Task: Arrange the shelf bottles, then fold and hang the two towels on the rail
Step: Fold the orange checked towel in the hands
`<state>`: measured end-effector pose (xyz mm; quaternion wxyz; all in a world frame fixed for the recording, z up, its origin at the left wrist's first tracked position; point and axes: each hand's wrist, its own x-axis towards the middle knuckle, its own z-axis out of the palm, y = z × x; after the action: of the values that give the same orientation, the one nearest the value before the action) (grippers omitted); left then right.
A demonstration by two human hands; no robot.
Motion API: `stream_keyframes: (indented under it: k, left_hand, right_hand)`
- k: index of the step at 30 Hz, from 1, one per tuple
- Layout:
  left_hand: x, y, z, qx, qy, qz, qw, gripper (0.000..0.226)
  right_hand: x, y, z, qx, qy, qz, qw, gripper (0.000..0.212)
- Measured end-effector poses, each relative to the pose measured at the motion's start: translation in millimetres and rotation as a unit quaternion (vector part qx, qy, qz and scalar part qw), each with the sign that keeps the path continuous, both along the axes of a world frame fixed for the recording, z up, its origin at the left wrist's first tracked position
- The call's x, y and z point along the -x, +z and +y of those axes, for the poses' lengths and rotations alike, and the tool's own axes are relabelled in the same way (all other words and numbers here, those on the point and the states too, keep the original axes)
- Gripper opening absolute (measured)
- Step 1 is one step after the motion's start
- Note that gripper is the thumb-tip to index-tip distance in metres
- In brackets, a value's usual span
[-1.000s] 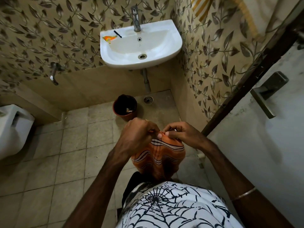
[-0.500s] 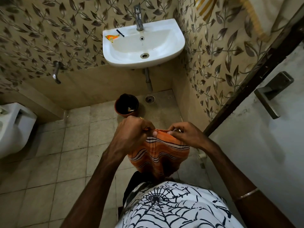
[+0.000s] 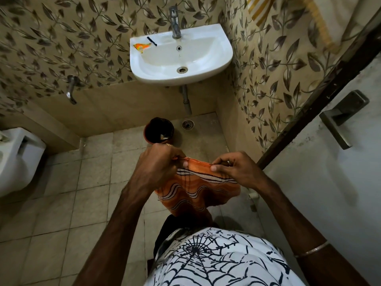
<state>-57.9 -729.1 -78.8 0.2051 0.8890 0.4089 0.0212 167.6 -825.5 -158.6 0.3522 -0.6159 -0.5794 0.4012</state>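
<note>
An orange striped towel (image 3: 198,188) hangs folded in front of the person's waist, its top edge pinched by the left hand (image 3: 158,164) and right hand (image 3: 235,168), above the tiled floor (image 3: 61,203) below the white sink (image 3: 181,56).
</note>
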Motion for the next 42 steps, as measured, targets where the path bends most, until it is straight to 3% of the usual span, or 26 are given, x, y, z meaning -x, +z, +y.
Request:
stream_keyframes:
  k: [3,5,10,15,22,28,34,40,42]
  left_hand:
    - [-9,2,-9,0.014,-0.031,0.037,0.999,0.072]
    - [-19,-2,-17,0.028,-0.064,0.038,0.997,0.082]
    - [-31,-13,-23,0.031,-0.088,0.033,0.995,0.055]
    - [-25,-15,-19,-0.021,-0.067,0.030,0.997,0.022]
    - [-24,-9,-22,-0.047,-0.095,-0.007,0.994,0.020]
    - [-13,-2,-19,-0.047,-0.071,-0.037,0.996,0.022]
    - [-3,4,-15,-0.043,-0.056,-0.041,0.997,0.022]
    - [7,2,-9,-0.051,-0.025,-0.042,0.998,0.021]
    - [9,2,-8,-0.052,-0.020,-0.037,0.998,0.022]
  right_hand:
    - [6,4,1,-0.010,0.022,-0.011,1.000,0.007]
    - [11,6,2,-0.011,0.043,-0.016,0.999,0.008]
    - [15,10,5,-0.039,0.047,-0.044,0.997,0.005]
    - [9,12,3,-0.045,0.022,-0.041,0.998,0.009]
    - [1,8,3,0.031,0.035,0.008,0.999,0.022]
    - [-9,2,4,0.099,0.065,-0.003,0.993,0.020]
    - [-8,-1,4,0.073,0.020,-0.055,0.996,0.005]
    - [-8,6,-5,0.060,0.015,-0.002,0.998,0.033]
    - [-9,8,-7,0.053,0.020,0.011,0.998,0.022]
